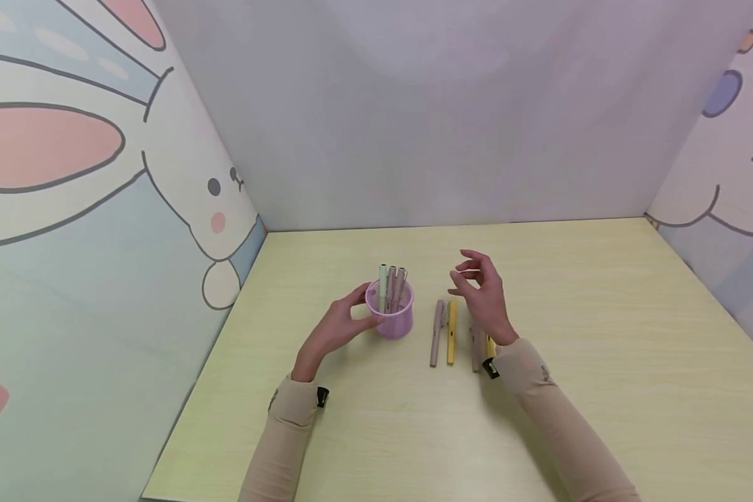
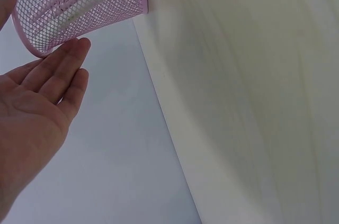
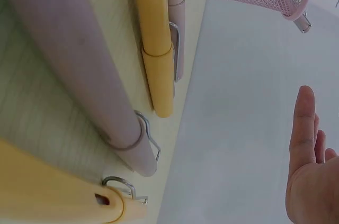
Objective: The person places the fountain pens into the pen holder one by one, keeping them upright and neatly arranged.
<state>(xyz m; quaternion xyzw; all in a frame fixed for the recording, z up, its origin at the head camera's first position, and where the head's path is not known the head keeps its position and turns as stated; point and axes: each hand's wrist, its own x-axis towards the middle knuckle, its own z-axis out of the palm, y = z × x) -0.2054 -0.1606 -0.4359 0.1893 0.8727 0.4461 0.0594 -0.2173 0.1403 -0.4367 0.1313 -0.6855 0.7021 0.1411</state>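
A pink mesh pen cup (image 1: 394,322) stands on the table with three pens in it: a pale green pen (image 1: 383,287) and two mauve ones (image 1: 399,289). My left hand (image 1: 337,326) holds the cup near its rim, thumb on the near side and fingers on the far side. To the right of the cup, my right hand (image 1: 486,296) is raised over the table, fingers loosely bent around nothing. Below it lie a mauve pen (image 1: 436,335), a yellow pen (image 1: 452,333), a second mauve pen (image 1: 476,348) and a second yellow pen (image 3: 58,195), partly hidden by the right wrist in the head view.
The pale wood-look table (image 1: 376,432) meets a plain grey-white backdrop (image 1: 427,125) along its far edge. Side panels with cartoon drawings (image 1: 182,181) stand at left and right.
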